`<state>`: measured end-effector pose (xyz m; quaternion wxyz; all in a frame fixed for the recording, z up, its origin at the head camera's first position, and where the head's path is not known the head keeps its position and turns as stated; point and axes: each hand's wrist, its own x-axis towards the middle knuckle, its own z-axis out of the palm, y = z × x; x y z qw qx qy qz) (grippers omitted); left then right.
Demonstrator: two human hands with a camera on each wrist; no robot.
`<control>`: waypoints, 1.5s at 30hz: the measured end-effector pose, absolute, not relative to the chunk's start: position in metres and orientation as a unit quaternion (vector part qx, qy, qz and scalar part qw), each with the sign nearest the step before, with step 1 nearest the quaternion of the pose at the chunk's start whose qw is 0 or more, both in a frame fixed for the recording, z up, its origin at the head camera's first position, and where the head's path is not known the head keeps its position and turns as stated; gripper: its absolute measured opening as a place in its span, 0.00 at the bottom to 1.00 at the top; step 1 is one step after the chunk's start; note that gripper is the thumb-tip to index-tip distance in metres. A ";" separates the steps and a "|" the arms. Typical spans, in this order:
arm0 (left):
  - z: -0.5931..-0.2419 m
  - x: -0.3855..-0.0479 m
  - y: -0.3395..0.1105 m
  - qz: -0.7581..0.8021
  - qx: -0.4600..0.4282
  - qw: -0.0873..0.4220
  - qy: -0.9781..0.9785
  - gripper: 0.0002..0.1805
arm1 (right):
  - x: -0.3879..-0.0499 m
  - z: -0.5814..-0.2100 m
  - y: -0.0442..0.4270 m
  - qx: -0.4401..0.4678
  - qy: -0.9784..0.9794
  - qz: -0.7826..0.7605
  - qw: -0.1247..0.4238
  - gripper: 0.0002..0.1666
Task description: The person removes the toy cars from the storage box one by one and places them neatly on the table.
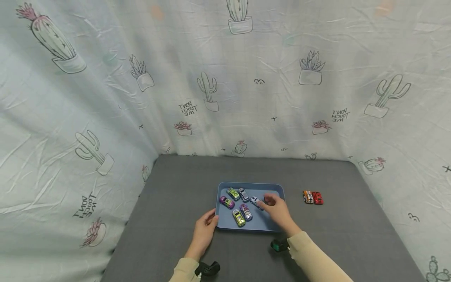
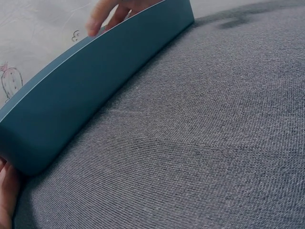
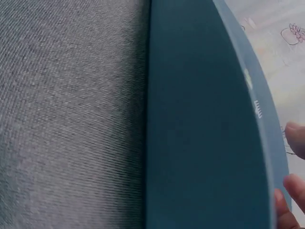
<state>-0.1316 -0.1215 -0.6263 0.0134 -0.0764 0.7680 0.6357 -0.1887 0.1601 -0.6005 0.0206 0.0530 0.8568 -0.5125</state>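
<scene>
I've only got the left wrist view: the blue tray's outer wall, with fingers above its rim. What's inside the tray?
Observer: In the head view, six toy cars lie in the blue tray.
Operator: Any cars outside it?
Observer: Yes, two side by side to the right of it: an orange-and-white car and a red car.
Operator: Which car is the right hand nearest?
Observer: The white-and-blue car, at its fingertips.

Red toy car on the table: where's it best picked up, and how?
Pinch the red car by its near and far ends, probably, coming from above: one long side sits against, or nearly against, the orange car, but both ends are free.
</scene>
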 end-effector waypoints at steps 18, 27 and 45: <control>-0.628 -0.130 -0.124 0.634 -0.073 0.011 0.770 0.23 | -0.188 -0.616 0.158 0.057 0.878 -0.474 0.019 0.22; -0.627 -0.131 -0.122 0.630 -0.081 0.016 0.773 0.22 | -0.186 -0.611 0.156 0.047 0.898 -0.437 0.019 0.20; -0.628 -0.133 -0.123 0.628 -0.077 0.013 0.774 0.22 | -0.181 -0.603 0.163 0.020 0.910 -0.414 -0.007 0.18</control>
